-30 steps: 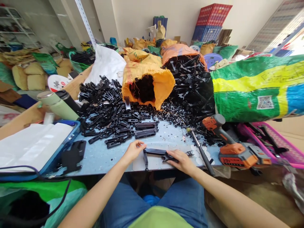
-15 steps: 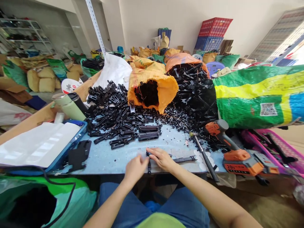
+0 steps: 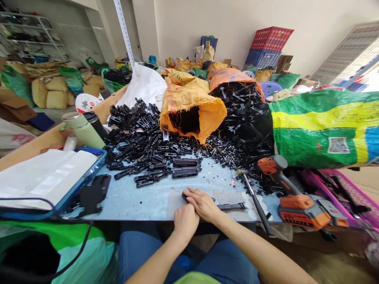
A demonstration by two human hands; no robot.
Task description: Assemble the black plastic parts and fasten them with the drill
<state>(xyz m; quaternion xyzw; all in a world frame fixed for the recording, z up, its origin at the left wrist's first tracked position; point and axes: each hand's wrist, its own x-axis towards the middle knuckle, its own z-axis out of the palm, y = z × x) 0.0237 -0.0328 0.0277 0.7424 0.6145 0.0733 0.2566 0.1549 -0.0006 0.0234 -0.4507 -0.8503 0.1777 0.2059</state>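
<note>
My left hand (image 3: 186,217) is closed at the table's front edge, its fingers curled around something hidden. Against it lies my right hand (image 3: 203,203), fingers bent over a small black part (image 3: 185,194) that shows only at the fingertips. A long black piece (image 3: 232,206) lies flat just right of my right hand. Behind the hands, two black assembled pieces (image 3: 186,171) rest side by side, in front of a heap of black linkage parts (image 3: 154,154). To the right a hammer (image 3: 257,203) lies with its handle toward me.
An orange cordless drill (image 3: 299,205) stands at the right by a pink basket (image 3: 367,193). A yellow sack (image 3: 180,96) opens toward me at the back, near loose pins (image 3: 226,152). At left are a blue tray (image 3: 99,157), a green bottle (image 3: 84,130) and a black plate (image 3: 94,193).
My left hand has moved right and toward me, now closed against my right hand. The upright black piece between the hands is now mostly covered. The view has shifted slightly.
</note>
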